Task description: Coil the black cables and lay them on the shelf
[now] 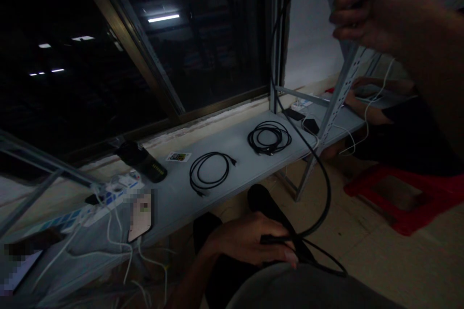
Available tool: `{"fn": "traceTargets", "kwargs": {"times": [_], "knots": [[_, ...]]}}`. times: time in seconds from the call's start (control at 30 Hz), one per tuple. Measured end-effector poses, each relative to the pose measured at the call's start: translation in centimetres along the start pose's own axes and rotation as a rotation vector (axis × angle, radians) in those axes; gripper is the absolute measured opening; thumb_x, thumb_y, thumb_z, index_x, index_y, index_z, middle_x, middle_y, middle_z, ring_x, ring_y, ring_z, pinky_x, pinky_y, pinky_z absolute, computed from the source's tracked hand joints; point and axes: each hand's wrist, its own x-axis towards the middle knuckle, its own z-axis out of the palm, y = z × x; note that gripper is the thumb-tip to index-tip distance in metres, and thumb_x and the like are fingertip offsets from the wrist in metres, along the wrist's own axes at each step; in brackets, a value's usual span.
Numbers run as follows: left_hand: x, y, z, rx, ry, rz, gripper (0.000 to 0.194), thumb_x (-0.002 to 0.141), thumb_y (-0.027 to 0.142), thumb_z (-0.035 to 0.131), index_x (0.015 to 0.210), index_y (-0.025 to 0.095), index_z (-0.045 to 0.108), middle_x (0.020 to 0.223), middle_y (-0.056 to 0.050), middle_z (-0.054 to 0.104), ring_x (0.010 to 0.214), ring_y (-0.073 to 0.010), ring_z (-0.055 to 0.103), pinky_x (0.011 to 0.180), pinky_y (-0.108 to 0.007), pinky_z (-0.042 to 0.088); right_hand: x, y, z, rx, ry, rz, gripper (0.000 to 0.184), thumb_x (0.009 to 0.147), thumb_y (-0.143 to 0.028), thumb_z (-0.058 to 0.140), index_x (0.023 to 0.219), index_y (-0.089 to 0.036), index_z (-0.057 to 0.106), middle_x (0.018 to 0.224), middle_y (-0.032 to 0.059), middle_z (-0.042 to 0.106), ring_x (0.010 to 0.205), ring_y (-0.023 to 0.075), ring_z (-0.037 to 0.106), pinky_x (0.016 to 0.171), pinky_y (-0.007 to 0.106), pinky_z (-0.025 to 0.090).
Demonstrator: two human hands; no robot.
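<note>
A long black cable [328, 174] runs in a wide loop between my two hands. Low over my lap, my left hand [259, 241] is closed around one part of it, with a cable end poking out by the fingers and a smaller loop hanging to the right. My right hand [366, 5], raised at the upper right, pinches the top of the loop between curled fingers. On the narrow grey shelf table lie two coiled black cables, a smaller coil [210, 183] and a thicker coil [270, 137], both apart from my hands.
The grey table [174, 207] carries a dark bottle [141, 159], a small card [178, 156], a phone [141, 217] and power strips [116, 193] with white cords. A metal upright [339, 91] stands at right. Beyond it, another person's arm [369, 108] rests near a red stool [402, 198].
</note>
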Motion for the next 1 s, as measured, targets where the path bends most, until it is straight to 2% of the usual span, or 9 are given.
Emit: {"fn": "traceTargets", "kwargs": {"times": [0.1, 0.23, 0.37, 0.47, 0.57, 0.7, 0.8, 0.9, 1.0], "knots": [[0.3, -0.6, 0.7, -0.127, 0.256, 0.003, 0.071, 0.115, 0.082, 0.067, 0.107, 0.014, 0.086, 0.090, -0.009, 0.076, 0.073, -0.0127, 0.060, 0.066, -0.025, 0.042, -1.8, 4.1, -0.4, -0.091, -0.138, 0.180, 0.039, 0.129, -0.023, 0.046, 0.098, -0.009, 0.065, 0.069, -0.0135, 0.036, 0.056, -0.0017, 0.024, 0.065, 0.024, 0.019], [3.1, -1.6, -2.0, -0.479, 0.787, 0.213, 0.073, 0.104, 0.085, 0.083, 0.105, 0.013, 0.080, 0.070, 0.005, 0.046, 0.062, -0.0087, 0.040, 0.060, -0.022, 0.034, -6.4, 14.5, -3.5, -0.009, -0.255, 0.326, 0.032, 0.127, -0.033, 0.063, 0.101, -0.016, 0.072, 0.071, -0.0092, 0.044, 0.054, 0.0060, 0.023, 0.051, 0.022, 0.025], [6.9, -3.8, -6.9, -0.722, 1.160, 0.379, 0.058, 0.100, 0.065, 0.099, 0.115, 0.014, 0.076, 0.076, 0.007, 0.041, 0.064, -0.0087, 0.037, 0.058, -0.019, 0.033, -13.2, 24.9, -6.5, 0.039, -0.182, 0.395, 0.047, 0.097, -0.062, 0.098, 0.094, -0.019, 0.080, 0.085, 0.0034, 0.066, 0.067, 0.0134, 0.054, 0.045, 0.023, 0.041], [9.1, -6.3, -9.6, -0.802, 1.350, 0.351, 0.042, 0.106, 0.049, 0.096, 0.116, 0.015, 0.073, 0.080, 0.005, 0.047, 0.066, -0.0090, 0.042, 0.059, -0.019, 0.035, -18.8, 31.0, -7.5, 0.103, 0.027, 0.463, 0.061, 0.079, -0.071, 0.107, 0.103, -0.020, 0.085, 0.102, 0.0099, 0.080, 0.079, 0.0187, 0.070, 0.045, 0.023, 0.049], [10.7, -9.0, -10.2, -0.818, 1.440, 0.291, 0.031, 0.109, 0.037, 0.091, 0.116, 0.018, 0.068, 0.089, 0.002, 0.058, 0.070, -0.0091, 0.050, 0.063, -0.020, 0.039, -23.9, 34.9, -7.5, 0.186, 0.186, 0.480, 0.065, 0.076, -0.074, 0.108, 0.104, -0.021, 0.084, 0.107, 0.0106, 0.083, 0.083, 0.0204, 0.075, 0.045, 0.022, 0.048], [12.0, -12.4, -8.8, -0.779, 1.508, 0.220, 0.026, 0.112, 0.029, 0.082, 0.131, 0.021, 0.068, 0.108, -0.003, 0.071, 0.087, -0.0111, 0.065, 0.079, -0.021, 0.051, -28.7, 36.6, -6.4, 0.261, 0.225, 0.535, 0.063, 0.082, -0.074, 0.107, 0.110, -0.023, 0.084, 0.117, 0.0095, 0.086, 0.098, 0.0221, 0.080, 0.051, 0.021, 0.051], [11.7, -14.6, -7.4, -0.481, 1.515, 0.095, 0.033, 0.116, 0.035, 0.074, 0.146, 0.022, 0.069, 0.135, -0.011, 0.076, 0.116, -0.0181, 0.074, 0.099, -0.028, 0.059, -30.7, 36.5, -5.1, 0.291, 0.272, 0.600, 0.066, 0.087, -0.081, 0.101, 0.116, -0.025, 0.082, 0.125, 0.0111, 0.088, 0.110, 0.0276, 0.084, 0.051, 0.024, 0.050], [10.6, -16.0, -6.4, -0.079, 1.401, -0.025, 0.045, 0.121, 0.046, 0.064, 0.158, 0.021, 0.066, 0.161, -0.019, 0.070, 0.146, -0.0288, 0.071, 0.126, -0.045, 0.058, -31.4, 36.2, -4.0, 0.297, 0.352, 0.608, 0.065, 0.087, -0.082, 0.099, 0.112, -0.026, 0.079, 0.110, 0.0077, 0.086, 0.092, 0.0242, 0.080, 0.054, 0.027, 0.053], [9.2, -16.2, -5.3, 0.215, 1.307, -0.070, 0.055, 0.123, 0.049, 0.057, 0.169, 0.018, 0.061, 0.171, -0.024, 0.064, 0.162, -0.0332, 0.062, 0.142, -0.055, 0.048, -31.3, 36.2, -3.7, 0.288, 0.362, 0.622, 0.058, 0.081, -0.070, 0.104, 0.105, -0.024, 0.079, 0.096, 0.0029, 0.077, 0.080, 0.0178, 0.069, 0.063, 0.027, 0.059]]}}
